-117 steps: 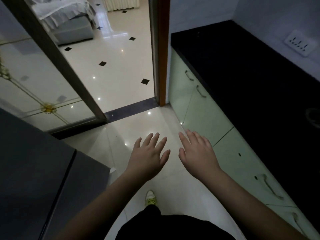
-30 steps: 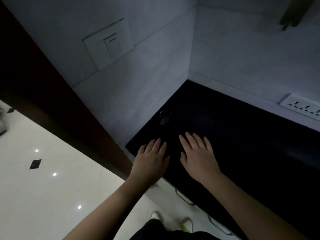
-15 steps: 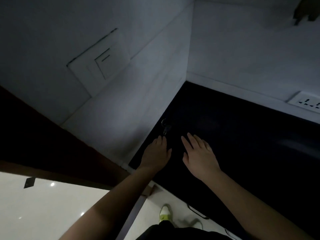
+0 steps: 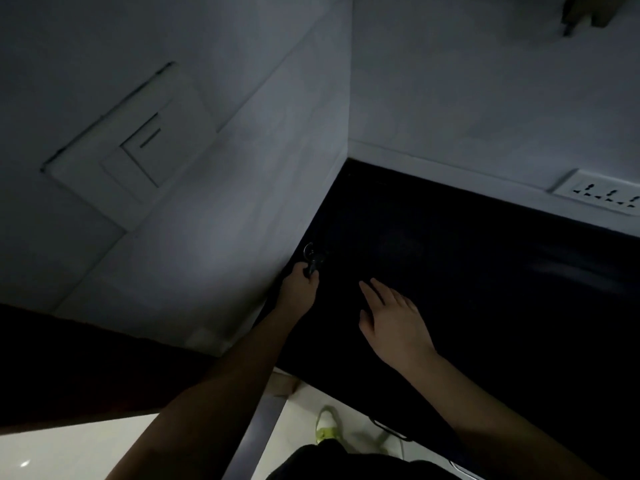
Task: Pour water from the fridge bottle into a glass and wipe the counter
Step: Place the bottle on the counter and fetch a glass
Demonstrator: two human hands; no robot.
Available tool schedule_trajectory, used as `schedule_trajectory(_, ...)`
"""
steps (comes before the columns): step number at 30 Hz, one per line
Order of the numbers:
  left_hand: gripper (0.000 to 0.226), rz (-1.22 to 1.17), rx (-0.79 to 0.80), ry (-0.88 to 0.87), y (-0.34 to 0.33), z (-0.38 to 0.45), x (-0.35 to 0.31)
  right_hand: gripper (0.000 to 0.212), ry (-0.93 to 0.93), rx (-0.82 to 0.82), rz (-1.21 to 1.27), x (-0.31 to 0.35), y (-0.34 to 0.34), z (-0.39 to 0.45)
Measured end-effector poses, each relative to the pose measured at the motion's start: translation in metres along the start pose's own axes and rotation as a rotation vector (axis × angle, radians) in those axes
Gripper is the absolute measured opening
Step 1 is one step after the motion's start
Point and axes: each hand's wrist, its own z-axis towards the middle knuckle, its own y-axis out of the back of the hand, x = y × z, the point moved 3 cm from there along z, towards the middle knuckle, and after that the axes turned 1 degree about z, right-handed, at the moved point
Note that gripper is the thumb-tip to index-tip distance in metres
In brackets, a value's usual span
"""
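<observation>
Head view: the glass (image 4: 313, 256) is small, see-through and very hard to see in the dark. It stands on the black counter (image 4: 467, 258), close against the white wall (image 4: 214, 237) on the left side. Its rim shows as a little ring near the wall. It seems to stand up, with its open end on top, but the dark makes it hard to be sure.

Your left hand (image 4: 300, 287) reaches out to the glass. The fingers curl around its lower part, so the glass sticks out just past your fingertips. How tight the hold is, you cannot tell.

Your right hand (image 4: 393, 320) is just to the right of the glass, apart from it. Its fingers are straight and spread a little, palm down, over the counter. It holds nothing. You cannot tell if it touches the counter.

The counter is long and dark and runs into a corner where two white walls meet. A white switch plate (image 4: 138, 147) sits on the left wall. A white socket strip (image 4: 602, 195) sits on the back wall, low and to the right. Below you are a pale shiny floor (image 4: 69, 448) and a shoe (image 4: 327, 426) with yellow-green on it.
</observation>
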Motion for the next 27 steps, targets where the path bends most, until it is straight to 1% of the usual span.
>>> schedule_trajectory(3, 0.031, -0.300, 0.027, 0.148, -0.006, 0.007, -0.002, 0.053, -0.060, 0.055, 0.276, -0.005, 0.001, -0.002)
schedule_trajectory(5, 0.027, -0.437, 0.037, 0.223, -0.012, 0.010, -0.002, 0.050, -0.083, 0.063, 0.411, -0.006, 0.006, -0.005)
schedule_trajectory(8, 0.024, -0.556, 0.075, 0.304, -0.017, 0.014, 0.000, 0.048, -0.133, 0.064, 0.542, -0.008, 0.014, -0.007)
schedule_trajectory(11, 0.025, -0.595, 0.107, 0.314, -0.017, 0.015, -0.001, 0.046, -0.239, 0.098, 0.745, -0.011, 0.018, -0.008)
schedule_trajectory(14, 0.023, -0.618, 0.088, 0.253, -0.012, 0.008, -0.008, 0.037, -0.356, 0.094, 1.007, -0.014, 0.018, -0.009)
schedule_trajectory(16, 0.022, -0.583, 0.102, 0.186, -0.010, -0.001, -0.015, 0.031, -0.424, 0.061, 1.145, -0.016, 0.018, -0.008)
schedule_trajectory(19, 0.022, -0.522, 0.133, 0.062, -0.010, -0.020, -0.030, 0.030, -0.493, 0.005, 1.266, -0.023, 0.014, -0.006)
schedule_trajectory(22, 0.022, -0.477, 0.165, -0.064, -0.009, -0.043, -0.053, 0.028, -0.548, -0.003, 1.407, -0.030, 0.017, -0.007)
schedule_trajectory(25, 0.021, -0.402, 0.240, -0.164, -0.008, -0.066, -0.076, 0.031, -0.579, -0.021, 1.500, -0.039, 0.026, -0.009)
schedule_trajectory(27, 0.022, -0.364, 0.292, -0.215, -0.009, -0.082, -0.090, 0.034, -0.595, -0.064, 1.566, -0.046, 0.034, -0.012)
